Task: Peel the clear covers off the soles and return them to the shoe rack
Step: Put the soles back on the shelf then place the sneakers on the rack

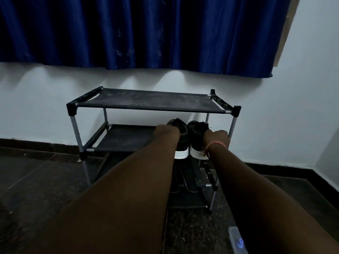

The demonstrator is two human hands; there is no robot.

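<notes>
A black three-tier shoe rack (146, 101) stands against the white wall. Two black sneakers with white soles sit side by side on the right of its middle shelf, heels toward me: the left shoe (181, 142) and the right shoe (197, 142). My left hand (166, 131) reaches onto the left shoe, and its fingers are hidden behind the wrist. My right hand (217, 136), with a pink band on the wrist, rests on the right shoe's outer side, fingers curled over it. I cannot make out any clear covers on the soles.
A dark pair of footwear (183, 180) lies on the bottom shelf. A blue curtain (146, 33) hangs above the rack. The floor is dark stone. A small clear box with a blue mark (238, 241) lies on the floor at the lower right.
</notes>
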